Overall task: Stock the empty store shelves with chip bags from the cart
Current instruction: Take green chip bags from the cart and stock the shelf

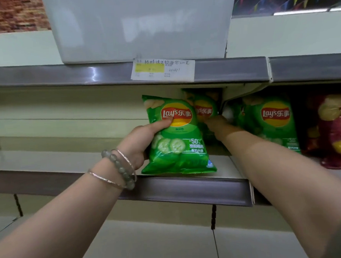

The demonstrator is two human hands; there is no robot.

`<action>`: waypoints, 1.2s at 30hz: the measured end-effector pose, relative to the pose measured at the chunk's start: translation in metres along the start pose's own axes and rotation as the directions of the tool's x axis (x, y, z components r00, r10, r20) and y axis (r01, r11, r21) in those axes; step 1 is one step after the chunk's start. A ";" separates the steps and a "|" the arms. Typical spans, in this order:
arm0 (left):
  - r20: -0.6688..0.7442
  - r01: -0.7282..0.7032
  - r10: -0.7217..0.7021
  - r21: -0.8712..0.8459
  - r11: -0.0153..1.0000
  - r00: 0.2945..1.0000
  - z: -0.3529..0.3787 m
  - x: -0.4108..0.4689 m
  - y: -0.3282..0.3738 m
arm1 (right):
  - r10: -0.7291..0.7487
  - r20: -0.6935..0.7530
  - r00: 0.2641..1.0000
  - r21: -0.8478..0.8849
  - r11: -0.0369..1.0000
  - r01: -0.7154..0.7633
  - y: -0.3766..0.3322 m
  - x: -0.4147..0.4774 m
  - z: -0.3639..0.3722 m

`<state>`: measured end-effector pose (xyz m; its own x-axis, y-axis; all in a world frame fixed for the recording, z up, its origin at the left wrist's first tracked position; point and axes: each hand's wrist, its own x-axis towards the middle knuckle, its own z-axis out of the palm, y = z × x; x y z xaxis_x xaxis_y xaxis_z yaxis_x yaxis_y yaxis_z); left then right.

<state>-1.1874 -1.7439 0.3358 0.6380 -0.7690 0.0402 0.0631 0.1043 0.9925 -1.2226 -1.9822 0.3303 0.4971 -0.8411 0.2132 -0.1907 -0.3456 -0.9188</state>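
Currently my left hand (138, 144) grips the front green chip bag (176, 144), upright with its long axis vertical, at the shelf (169, 190) edge. My right hand (217, 124) reaches deeper, at the rear bag (203, 110); I cannot tell its grip. The left hand is nearer for seating.

Green chip bag (176, 136) upright on shelf (67, 155)

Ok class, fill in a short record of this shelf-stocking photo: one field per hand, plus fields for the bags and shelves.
left hand: grips front green bag, thumb on its face
right hand: reaches rear green bag; grip hidden
bag placement: standing at shelf front edge
next bay: third green bag, red bag
paper label: on upper shelf edge
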 end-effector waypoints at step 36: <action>-0.067 -0.168 0.185 0.203 0.965 0.981 0.077 0.136 -0.016 | -0.111 0.140 0.984 0.229 0.970 0.077 -0.007 -0.036 -0.032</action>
<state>-1.1612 -1.8988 0.3339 0.6885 -0.6926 0.2152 -0.2023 0.1015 0.9740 -1.2660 -1.9623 0.3394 0.6291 -0.7308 0.2649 0.0471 -0.3044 -0.9514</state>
